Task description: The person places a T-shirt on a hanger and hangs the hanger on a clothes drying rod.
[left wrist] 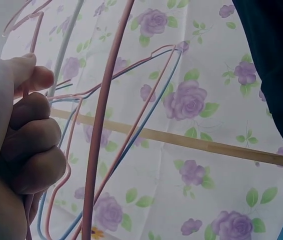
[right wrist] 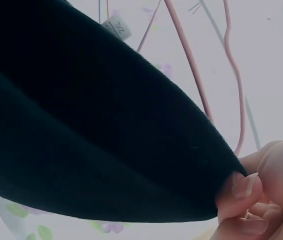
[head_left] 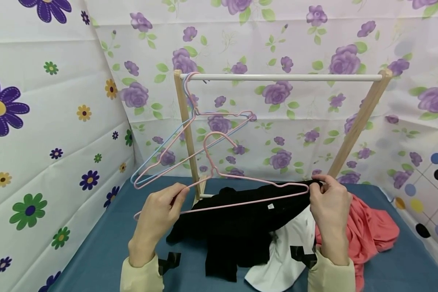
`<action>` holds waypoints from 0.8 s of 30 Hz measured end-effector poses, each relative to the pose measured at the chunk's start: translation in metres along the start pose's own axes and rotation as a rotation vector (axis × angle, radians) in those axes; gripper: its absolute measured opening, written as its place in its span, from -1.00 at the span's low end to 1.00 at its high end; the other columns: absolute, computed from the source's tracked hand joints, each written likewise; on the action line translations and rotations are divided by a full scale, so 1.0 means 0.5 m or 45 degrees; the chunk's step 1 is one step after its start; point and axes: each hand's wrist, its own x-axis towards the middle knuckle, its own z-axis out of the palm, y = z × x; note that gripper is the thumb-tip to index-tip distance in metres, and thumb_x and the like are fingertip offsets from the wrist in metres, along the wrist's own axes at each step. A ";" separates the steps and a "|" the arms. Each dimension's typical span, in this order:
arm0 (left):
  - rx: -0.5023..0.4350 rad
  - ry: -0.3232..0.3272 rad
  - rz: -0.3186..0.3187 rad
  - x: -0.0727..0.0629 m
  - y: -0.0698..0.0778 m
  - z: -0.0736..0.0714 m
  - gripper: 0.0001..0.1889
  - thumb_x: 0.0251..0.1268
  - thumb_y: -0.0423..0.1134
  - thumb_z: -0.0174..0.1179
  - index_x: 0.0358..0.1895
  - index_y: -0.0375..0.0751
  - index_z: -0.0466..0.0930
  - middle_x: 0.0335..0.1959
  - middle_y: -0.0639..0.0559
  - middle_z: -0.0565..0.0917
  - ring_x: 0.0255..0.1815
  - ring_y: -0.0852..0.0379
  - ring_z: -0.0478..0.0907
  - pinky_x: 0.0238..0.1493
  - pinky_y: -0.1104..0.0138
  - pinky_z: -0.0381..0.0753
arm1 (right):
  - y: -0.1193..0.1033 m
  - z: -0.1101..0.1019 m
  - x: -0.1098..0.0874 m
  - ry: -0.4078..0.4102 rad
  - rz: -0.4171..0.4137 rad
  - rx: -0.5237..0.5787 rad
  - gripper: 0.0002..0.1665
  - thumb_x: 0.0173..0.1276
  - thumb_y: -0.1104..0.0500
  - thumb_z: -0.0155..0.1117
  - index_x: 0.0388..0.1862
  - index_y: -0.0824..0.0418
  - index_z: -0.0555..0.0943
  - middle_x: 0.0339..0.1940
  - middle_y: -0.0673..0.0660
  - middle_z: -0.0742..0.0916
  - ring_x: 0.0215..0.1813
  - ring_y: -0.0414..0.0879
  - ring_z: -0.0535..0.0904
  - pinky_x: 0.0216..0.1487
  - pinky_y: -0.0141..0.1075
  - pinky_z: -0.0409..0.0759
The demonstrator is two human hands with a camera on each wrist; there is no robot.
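A pink wire hanger [head_left: 219,206] is held up in front of the rack, its hook pointing upward. My left hand [head_left: 160,219] grips it by the left arm, with fingers curled round the wire in the left wrist view. At the hanger's right end, my right hand [head_left: 330,211] pinches the edge of a black garment [head_left: 233,231]. The right wrist view shows the dark cloth [right wrist: 106,125] stretched out from the fingertips, with the hanger's end close behind. Whether those fingers also touch the hanger I cannot tell. The garment has a small white label [head_left: 271,206].
A rack with a white rail [head_left: 284,77] and wooden legs stands behind. A blue hanger [head_left: 160,147] and another pink hanger [head_left: 166,151] hang at its left end. White [head_left: 277,267] and coral [head_left: 372,231] garments lie on the blue tabletop [head_left: 106,243].
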 end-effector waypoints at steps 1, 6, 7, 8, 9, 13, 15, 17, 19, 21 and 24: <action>0.007 0.002 0.002 0.001 0.001 0.000 -0.89 0.41 -0.35 0.16 -0.32 -0.09 0.56 -0.63 0.20 0.29 -0.68 0.32 0.13 -0.64 0.45 0.17 | 0.000 -0.002 0.001 -0.014 0.003 -0.012 -0.73 0.30 0.31 0.12 -0.15 0.25 0.73 -0.82 0.05 0.46 -0.70 -0.03 0.33 -0.51 -0.23 0.20; 0.053 0.007 0.015 0.004 0.007 0.003 -0.87 0.44 -0.31 0.14 -0.34 -0.10 0.55 -0.63 0.20 0.29 -0.69 0.32 0.13 -0.65 0.45 0.18 | -0.002 -0.012 0.003 -0.092 0.019 -0.051 -0.74 0.29 0.30 0.12 -0.17 0.25 0.73 -0.79 0.05 0.48 -0.63 -0.01 0.37 -0.45 -0.18 0.22; 0.060 0.009 0.016 0.005 0.007 0.003 -0.87 0.44 -0.30 0.14 -0.35 -0.10 0.55 -0.63 0.20 0.29 -0.69 0.32 0.13 -0.66 0.45 0.18 | -0.001 -0.014 0.004 -0.108 0.027 -0.056 -0.74 0.29 0.30 0.12 -0.17 0.25 0.73 -0.79 0.05 0.48 -0.63 -0.01 0.37 -0.45 -0.17 0.21; 0.064 0.011 0.019 0.005 0.008 0.003 -0.86 0.45 -0.30 0.14 -0.35 -0.10 0.54 -0.63 0.20 0.28 -0.70 0.33 0.12 -0.66 0.45 0.18 | -0.001 -0.016 0.003 -0.123 0.035 -0.061 -0.74 0.30 0.30 0.11 -0.17 0.25 0.73 -0.79 0.05 0.48 -0.63 -0.01 0.38 -0.44 -0.17 0.22; 0.066 0.014 0.021 0.004 0.008 0.004 -0.86 0.45 -0.30 0.14 -0.36 -0.10 0.54 -0.64 0.20 0.28 -0.70 0.33 0.12 -0.67 0.45 0.17 | -0.001 -0.017 0.003 -0.134 0.041 -0.063 -0.74 0.30 0.29 0.11 -0.17 0.24 0.73 -0.79 0.05 0.48 -0.64 -0.01 0.37 -0.44 -0.18 0.21; 0.075 0.022 0.031 0.004 0.007 0.005 -0.82 0.47 -0.28 0.11 -0.39 -0.09 0.51 -0.65 0.19 0.25 -0.71 0.32 0.10 -0.68 0.45 0.14 | 0.000 -0.020 0.004 -0.157 0.042 -0.073 -0.74 0.30 0.29 0.11 -0.16 0.26 0.72 -0.79 0.07 0.48 -0.66 -0.02 0.37 -0.44 -0.18 0.22; 0.081 0.025 0.040 0.005 0.006 0.007 -0.80 0.49 -0.27 0.09 -0.41 -0.08 0.48 -0.65 0.19 0.24 -0.71 0.33 0.08 -0.68 0.45 0.12 | 0.000 -0.020 0.004 -0.150 0.030 -0.070 -0.75 0.30 0.30 0.11 -0.17 0.27 0.72 -0.79 0.07 0.48 -0.66 -0.01 0.37 -0.43 -0.18 0.22; 0.106 0.026 0.060 0.006 0.006 0.010 -0.77 0.50 -0.26 0.08 -0.43 -0.08 0.45 -0.65 0.20 0.23 -0.71 0.34 0.06 -0.68 0.46 0.11 | 0.001 -0.019 0.004 -0.138 0.025 -0.066 -0.75 0.28 0.31 0.12 -0.19 0.28 0.72 -0.79 0.08 0.48 -0.65 0.01 0.38 -0.40 -0.17 0.22; 0.122 0.032 0.088 0.008 0.008 0.013 -0.76 0.50 -0.27 0.08 -0.44 -0.09 0.43 -0.65 0.21 0.22 -0.71 0.36 0.04 -0.69 0.47 0.09 | 0.002 -0.018 0.004 -0.133 0.026 -0.061 -0.75 0.28 0.31 0.12 -0.19 0.28 0.72 -0.79 0.08 0.49 -0.64 0.02 0.39 -0.35 -0.17 0.21; 0.142 0.039 0.116 0.009 0.011 0.015 -0.75 0.53 -0.25 0.05 -0.44 -0.11 0.43 -0.65 0.21 0.23 -0.71 0.38 0.03 -0.70 0.49 0.07 | 0.003 -0.017 0.004 -0.131 0.035 -0.060 -0.75 0.29 0.30 0.11 -0.19 0.29 0.73 -0.79 0.08 0.49 -0.62 0.03 0.39 -0.32 -0.17 0.21; 0.157 0.053 0.151 0.011 0.020 0.014 -0.71 0.58 -0.17 -0.03 -0.42 -0.11 0.45 -0.64 0.22 0.25 -0.72 0.38 0.04 -0.71 0.49 0.06 | 0.006 -0.015 0.006 -0.128 0.048 -0.066 -0.74 0.31 0.29 0.10 -0.19 0.30 0.73 -0.77 0.10 0.51 -0.61 0.04 0.39 -0.34 -0.16 0.22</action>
